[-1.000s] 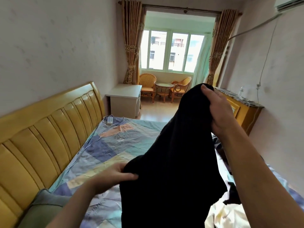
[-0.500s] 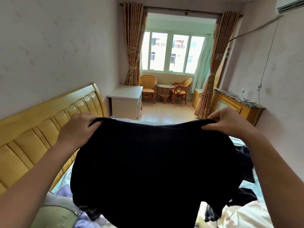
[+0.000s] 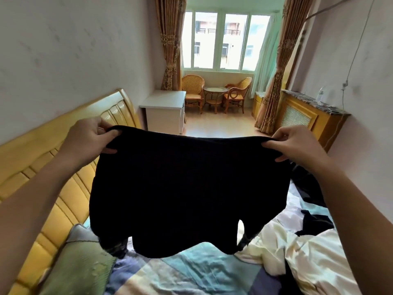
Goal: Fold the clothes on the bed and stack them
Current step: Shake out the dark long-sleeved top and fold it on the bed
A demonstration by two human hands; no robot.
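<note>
Holding up the black garment (image 3: 187, 188) stretched between both hands over the bed (image 3: 191, 271), so I'd say we're at the spread-it-out step. Left hand (image 3: 89, 137) and right hand (image 3: 297, 145) each pinch a top corner, fingers curled round the edge. Next it probably wants laying flat. Can't tell what garment it is; more clothes (image 3: 308, 252) below the right fingers are half hidden.
</note>
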